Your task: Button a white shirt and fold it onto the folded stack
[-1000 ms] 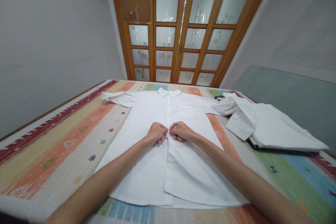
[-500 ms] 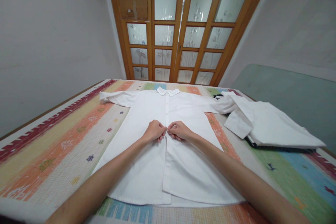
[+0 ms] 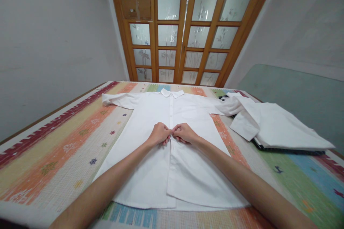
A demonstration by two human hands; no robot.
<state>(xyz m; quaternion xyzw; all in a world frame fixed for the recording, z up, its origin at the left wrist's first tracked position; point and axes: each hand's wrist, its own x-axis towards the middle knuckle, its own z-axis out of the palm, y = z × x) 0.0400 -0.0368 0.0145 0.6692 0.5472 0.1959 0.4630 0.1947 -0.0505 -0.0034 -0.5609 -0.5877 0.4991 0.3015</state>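
Observation:
A white button-up shirt lies spread out front side up, its collar at the far end and both sleeves out to the sides. At the middle of its front placket, my left hand pinches the fabric edge. My right hand meets it fingertip to fingertip, pinching the placket from the other side. Whatever button sits between the fingertips is hidden. Above the hands the two front edges lie together; below them the edges overlap loosely down to the hem.
A striped, patterned cloth covers the surface under the shirt. Folded white clothes lie on dark fabric at the right, touching the shirt's sleeve. A pale green board stands along the right wall. Wooden glass-paned doors are behind.
Both hands keep their pinch at the placket, with hardly any movement. The whole view has shifted very slightly.

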